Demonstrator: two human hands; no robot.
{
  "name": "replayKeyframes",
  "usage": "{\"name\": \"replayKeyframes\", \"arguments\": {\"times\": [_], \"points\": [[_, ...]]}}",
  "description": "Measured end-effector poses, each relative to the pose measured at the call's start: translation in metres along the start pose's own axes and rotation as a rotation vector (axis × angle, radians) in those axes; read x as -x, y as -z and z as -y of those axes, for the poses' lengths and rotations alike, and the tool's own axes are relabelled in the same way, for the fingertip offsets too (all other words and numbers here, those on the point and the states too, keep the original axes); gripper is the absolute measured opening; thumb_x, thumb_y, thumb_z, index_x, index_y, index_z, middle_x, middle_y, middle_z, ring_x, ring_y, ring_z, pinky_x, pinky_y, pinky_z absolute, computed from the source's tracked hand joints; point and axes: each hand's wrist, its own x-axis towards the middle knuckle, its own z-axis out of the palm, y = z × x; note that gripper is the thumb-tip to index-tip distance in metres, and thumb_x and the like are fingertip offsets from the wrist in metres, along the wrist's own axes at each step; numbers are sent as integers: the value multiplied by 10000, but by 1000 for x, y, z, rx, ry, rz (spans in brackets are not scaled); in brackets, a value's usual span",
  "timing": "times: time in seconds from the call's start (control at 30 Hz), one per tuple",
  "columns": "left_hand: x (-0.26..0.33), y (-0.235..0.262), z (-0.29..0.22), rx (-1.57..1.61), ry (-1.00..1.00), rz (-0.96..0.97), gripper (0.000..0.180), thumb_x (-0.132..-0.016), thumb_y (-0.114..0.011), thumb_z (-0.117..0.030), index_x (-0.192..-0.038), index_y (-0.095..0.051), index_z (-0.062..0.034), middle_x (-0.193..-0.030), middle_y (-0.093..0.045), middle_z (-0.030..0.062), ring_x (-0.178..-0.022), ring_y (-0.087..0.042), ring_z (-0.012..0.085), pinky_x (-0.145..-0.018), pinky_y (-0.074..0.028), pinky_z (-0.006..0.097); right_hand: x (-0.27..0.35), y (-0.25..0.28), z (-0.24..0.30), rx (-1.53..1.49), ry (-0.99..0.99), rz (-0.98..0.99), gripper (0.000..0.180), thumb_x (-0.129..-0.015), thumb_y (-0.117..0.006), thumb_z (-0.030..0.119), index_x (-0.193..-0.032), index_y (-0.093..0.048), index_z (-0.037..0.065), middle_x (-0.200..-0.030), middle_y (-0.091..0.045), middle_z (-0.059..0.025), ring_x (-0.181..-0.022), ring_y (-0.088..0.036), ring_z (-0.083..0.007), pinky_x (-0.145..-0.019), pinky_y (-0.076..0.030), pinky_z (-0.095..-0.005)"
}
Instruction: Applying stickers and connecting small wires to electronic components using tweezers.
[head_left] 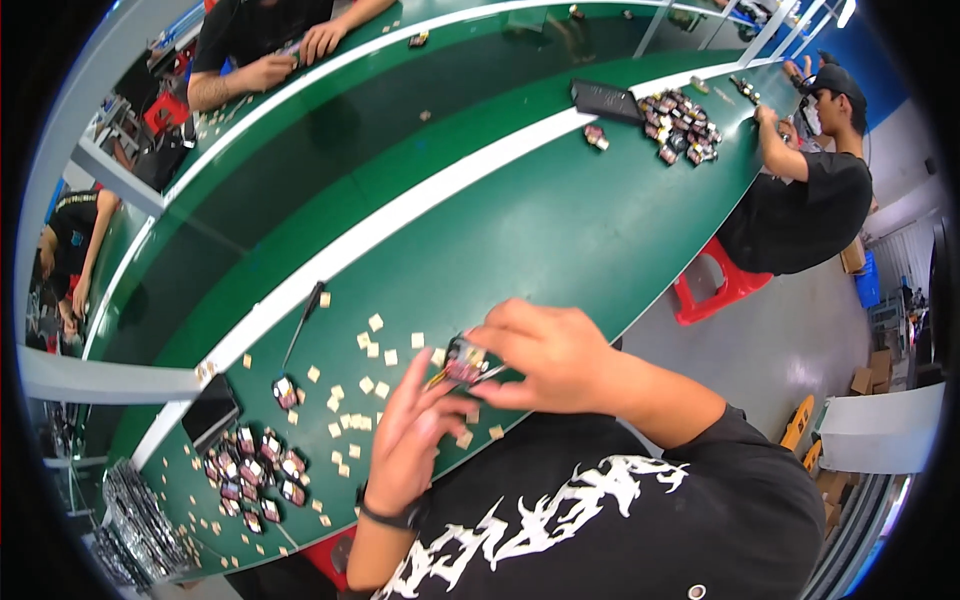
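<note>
Green desk (560,235) fills the middle of our view, with a white rail (400,200) along its far side and a grey floor (690,390) beyond its near edge. We read the clock from the small dark electronic part (465,362), which we hold up over the near side of the desk. From three o'clock, our right hand (550,355) is closed on it, thumb and fingers narrow around its body. From seven o'clock, our left hand (408,440), with a black band (398,516) at the wrist, comes up beside the part's thin wires (436,379); its fingers are partly spread, and we cannot tell whether they pinch anything. Small pale squares (367,384) lie scattered between eight and ten o'clock. At ten o'clock we see a dark-handled screwdriver (316,296), its tip just beside a single similar part (285,393) at nine o'clock. Farther out that way stands a black box (210,412), and at eight o'clock lies a heap of similar parts (250,472), with silvery bags (145,520) well beyond. Toward one o'clock we find a black tray (605,100) touching another heap (680,125). A person in a black cap (820,200) sits at two o'clock, on a red stool (712,285), and another person (265,30) works at eleven o'clock, across the rail.
</note>
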Motion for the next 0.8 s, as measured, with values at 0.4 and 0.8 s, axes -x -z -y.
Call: {"name": "replayKeyframes", "arguments": {"times": [0.4, 0.8], "points": [[2, 7, 9, -270, -71, -180, 418, -1021, -514, 32, -1437, -470, 21, -1250, -671, 187, -868, -649, 117, -700, -524, 237, 25, -23, 39, -264, -202, 32, 275, -926, -690, 23, -1192, -622, 15, -908, -659, -136, -760, -658, -307, -688, -530, -361], [16, 3, 6, -664, -182, -202, 361, -1008, -546, 21, -1367, -546, 54, -1064, -698, 111, -726, -635, 93, -592, -507, 229, 18, -33, 53, -245, -221, 155, 121, -964, -604, 60, -1070, -599, 2, -754, -655, -130, -665, -653, -349, -594, -518, -442]]}}
